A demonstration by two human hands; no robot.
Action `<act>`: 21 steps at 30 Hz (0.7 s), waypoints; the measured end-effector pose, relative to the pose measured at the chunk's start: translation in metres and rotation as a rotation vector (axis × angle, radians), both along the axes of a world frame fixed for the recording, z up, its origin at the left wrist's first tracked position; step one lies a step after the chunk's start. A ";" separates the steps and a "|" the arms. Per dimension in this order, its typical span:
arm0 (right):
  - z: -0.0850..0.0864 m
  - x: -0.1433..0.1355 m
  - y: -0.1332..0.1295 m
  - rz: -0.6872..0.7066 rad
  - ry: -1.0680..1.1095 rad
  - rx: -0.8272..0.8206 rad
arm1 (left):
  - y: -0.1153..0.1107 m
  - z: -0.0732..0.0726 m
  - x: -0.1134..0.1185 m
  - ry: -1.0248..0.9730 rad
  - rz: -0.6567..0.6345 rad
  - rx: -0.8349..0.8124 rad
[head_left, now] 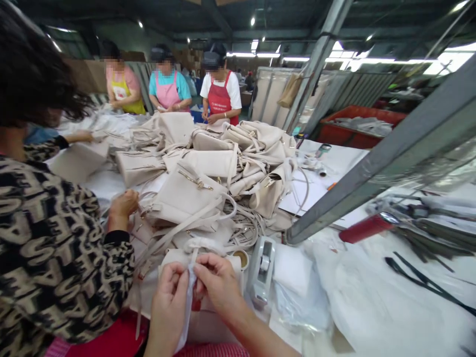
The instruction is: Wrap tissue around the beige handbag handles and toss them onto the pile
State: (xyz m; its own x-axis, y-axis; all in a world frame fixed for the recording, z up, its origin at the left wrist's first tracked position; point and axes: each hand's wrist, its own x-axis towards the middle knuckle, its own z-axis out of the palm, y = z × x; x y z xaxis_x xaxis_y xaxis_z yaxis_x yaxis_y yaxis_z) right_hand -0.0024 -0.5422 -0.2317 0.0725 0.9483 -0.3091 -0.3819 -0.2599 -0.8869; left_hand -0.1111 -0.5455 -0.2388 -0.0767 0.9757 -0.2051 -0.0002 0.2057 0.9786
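My left hand point(171, 292) and my right hand point(219, 280) meet at the lower middle of the view, fingers pinched together. Between them runs a soft white wrapping strip point(188, 310), hanging down past my left palm. It lies against a beige strap point(194, 255), whose upper part is covered in white wrapping. Both hands close on this strip; the exact grip of the right fingertips is partly hidden. Beneath them lies a beige handbag point(174, 256). A small red piece point(196, 303) shows under my right fingers.
A tape dispenser point(261, 270) and a tape roll point(241, 258) are right of my hands. Beige handbags point(189, 191) are heaped ahead. A co-worker's sleeve point(119, 258) is close on the left. A metal post point(357, 168) slants across the right, near a red cylinder point(366, 228) and plastic bags point(364, 297).
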 end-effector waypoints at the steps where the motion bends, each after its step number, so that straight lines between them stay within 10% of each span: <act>1: -0.001 -0.001 0.001 -0.033 0.005 0.007 | 0.000 0.002 0.000 0.029 -0.009 0.010; 9: -0.011 -0.001 -0.008 -0.022 -0.009 0.048 | -0.002 0.010 -0.004 -0.063 -0.156 -0.157; 14: -0.005 0.010 -0.010 -0.024 -0.442 0.186 | -0.002 0.006 -0.007 -0.103 -0.216 -0.230; 18: -0.005 0.050 -0.027 -0.021 -0.658 0.267 | -0.001 0.004 -0.009 -0.115 -0.226 -0.274; 21: -0.030 0.107 -0.049 -0.287 -0.639 0.011 | 0.000 0.006 -0.006 -0.090 -0.182 -0.274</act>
